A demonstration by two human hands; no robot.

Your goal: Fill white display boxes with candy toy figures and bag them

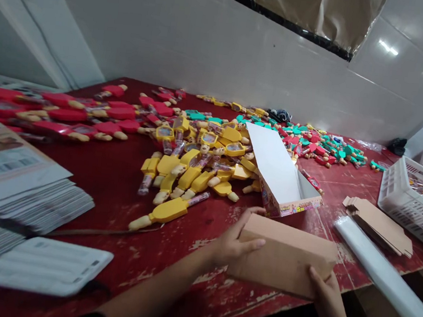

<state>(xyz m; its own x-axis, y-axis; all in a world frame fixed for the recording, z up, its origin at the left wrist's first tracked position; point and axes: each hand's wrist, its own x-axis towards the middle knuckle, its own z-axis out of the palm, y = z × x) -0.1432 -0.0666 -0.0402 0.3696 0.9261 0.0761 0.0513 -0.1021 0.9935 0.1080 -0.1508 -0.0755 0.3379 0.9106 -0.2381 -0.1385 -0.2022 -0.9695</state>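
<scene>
A folded brown cardboard piece is held between my two hands near the table's front edge. My left hand grips its left end, the thumb lying on the upper face. At the right end, my right hand has its thumb pressed on the front face and its other fingers mostly hidden. Just behind the cardboard stands an open printed box with its white lid raised. Yellow toys with clear tubes lie heaped to the left of the box.
Red toys spread at the back left, green and red ones at the back right. Stacked printed sheets and a white panel are at left. Flat cardboard, a plastic roll and a white basket are at right.
</scene>
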